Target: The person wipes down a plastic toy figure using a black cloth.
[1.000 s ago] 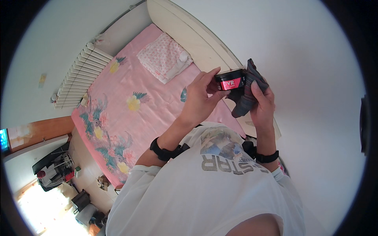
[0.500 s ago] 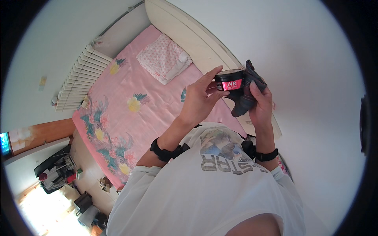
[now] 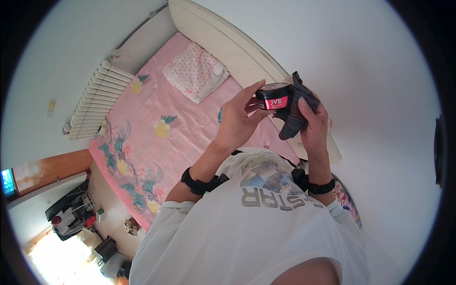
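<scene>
Jar (image 3: 273,97) unmoved, between both hands (image 3: 237,123)

White printed T-shirt (image 3: 256,228), black band on each wrist, bare forearms.

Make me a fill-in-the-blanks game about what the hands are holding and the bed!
The left hand pinches a small round ____ with a black lid and pink label.
The right hand holds a dark ____ beside the jar.
The bed has a ____ flowered cover.
Each wrist wears a ____ band.

Missing words: jar; cloth; pink; black
</scene>
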Motion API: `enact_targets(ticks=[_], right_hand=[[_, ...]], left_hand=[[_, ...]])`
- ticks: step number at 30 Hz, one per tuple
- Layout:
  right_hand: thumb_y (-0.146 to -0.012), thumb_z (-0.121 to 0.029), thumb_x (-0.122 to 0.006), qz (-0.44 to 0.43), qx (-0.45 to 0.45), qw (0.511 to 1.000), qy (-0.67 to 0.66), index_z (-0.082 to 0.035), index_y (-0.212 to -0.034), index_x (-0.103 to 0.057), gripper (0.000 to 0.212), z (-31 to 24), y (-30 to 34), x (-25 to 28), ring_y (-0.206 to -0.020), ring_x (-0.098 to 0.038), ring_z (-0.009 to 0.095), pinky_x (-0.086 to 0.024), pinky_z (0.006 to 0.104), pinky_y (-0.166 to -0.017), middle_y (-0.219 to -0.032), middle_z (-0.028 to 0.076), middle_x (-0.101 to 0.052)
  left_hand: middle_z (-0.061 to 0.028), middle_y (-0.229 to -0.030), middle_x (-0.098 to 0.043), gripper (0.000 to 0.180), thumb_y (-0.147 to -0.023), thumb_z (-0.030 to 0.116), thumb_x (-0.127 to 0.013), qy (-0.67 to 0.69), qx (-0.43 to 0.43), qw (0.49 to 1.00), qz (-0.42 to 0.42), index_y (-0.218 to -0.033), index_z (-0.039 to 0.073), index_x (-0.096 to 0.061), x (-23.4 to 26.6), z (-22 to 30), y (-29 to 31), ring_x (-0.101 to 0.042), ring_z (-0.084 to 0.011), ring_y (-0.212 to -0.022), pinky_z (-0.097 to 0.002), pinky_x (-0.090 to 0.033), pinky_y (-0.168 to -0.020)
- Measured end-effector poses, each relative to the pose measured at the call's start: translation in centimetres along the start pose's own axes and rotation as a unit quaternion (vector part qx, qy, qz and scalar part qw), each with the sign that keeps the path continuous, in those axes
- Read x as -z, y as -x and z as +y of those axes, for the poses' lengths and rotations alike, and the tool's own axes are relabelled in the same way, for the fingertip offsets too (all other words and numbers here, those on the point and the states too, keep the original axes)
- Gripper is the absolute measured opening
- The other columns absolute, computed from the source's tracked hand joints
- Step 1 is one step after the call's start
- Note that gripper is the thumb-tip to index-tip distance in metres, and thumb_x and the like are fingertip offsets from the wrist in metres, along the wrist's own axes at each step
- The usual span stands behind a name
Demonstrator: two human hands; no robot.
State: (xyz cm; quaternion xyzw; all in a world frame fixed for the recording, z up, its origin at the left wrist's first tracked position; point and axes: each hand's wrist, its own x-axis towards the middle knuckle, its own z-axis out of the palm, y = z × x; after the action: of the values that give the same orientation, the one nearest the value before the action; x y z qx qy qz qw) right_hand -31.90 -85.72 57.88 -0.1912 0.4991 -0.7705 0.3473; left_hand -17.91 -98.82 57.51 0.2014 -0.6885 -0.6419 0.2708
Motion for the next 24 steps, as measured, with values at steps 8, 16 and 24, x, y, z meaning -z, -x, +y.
enact_targets(ticks=[8,16,24], right_hand=[[-0.097,-0.014,-0.064,0.000,0.037,0.998,0.049,0.004,-0.133,-0.054,0.041,-0.3,0.5,0.1,-0.091,-0.069,0.016,-0.059,0.0293,-0.080,-0.112,0.011,-0.068],[-0.096,-0.014,-0.065,0.023,0.068,0.987,0.142,0.000,-0.132,-0.059,0.039,-1.0,1.2,-0.1,-0.092,-0.065,0.011,-0.053,0.0248,-0.082,-0.110,0.006,-0.068],[-0.095,-0.008,-0.064,-0.016,0.131,0.966,0.223,0.000,-0.131,-0.059,0.036,-2.1,1.7,-1.0,-0.098,-0.062,0.011,-0.049,0.0240,-0.087,-0.113,0.005,-0.066]], left_hand=[[-0.0127,-0.124,-0.060,0.059,-0.087,-0.012,-0.067,0.039,0.019,0.999,-0.019,-0.142,-0.005,-0.046,0.1,-0.5,0.3,-0.062,-0.0166,-0.110,-0.0292,-0.055,-0.095],[-0.0129,-0.125,-0.060,0.060,-0.087,-0.011,-0.067,0.056,0.048,0.997,-0.027,-0.143,-0.005,-0.044,0.2,-0.1,0.3,-0.062,-0.0159,-0.111,-0.0283,-0.054,-0.094],[-0.0147,-0.129,-0.058,0.058,-0.087,-0.011,-0.066,0.018,0.019,1.000,-0.017,-0.141,-0.006,-0.046,0.1,-0.1,0.5,-0.063,-0.0175,-0.111,-0.0295,-0.057,-0.093]])
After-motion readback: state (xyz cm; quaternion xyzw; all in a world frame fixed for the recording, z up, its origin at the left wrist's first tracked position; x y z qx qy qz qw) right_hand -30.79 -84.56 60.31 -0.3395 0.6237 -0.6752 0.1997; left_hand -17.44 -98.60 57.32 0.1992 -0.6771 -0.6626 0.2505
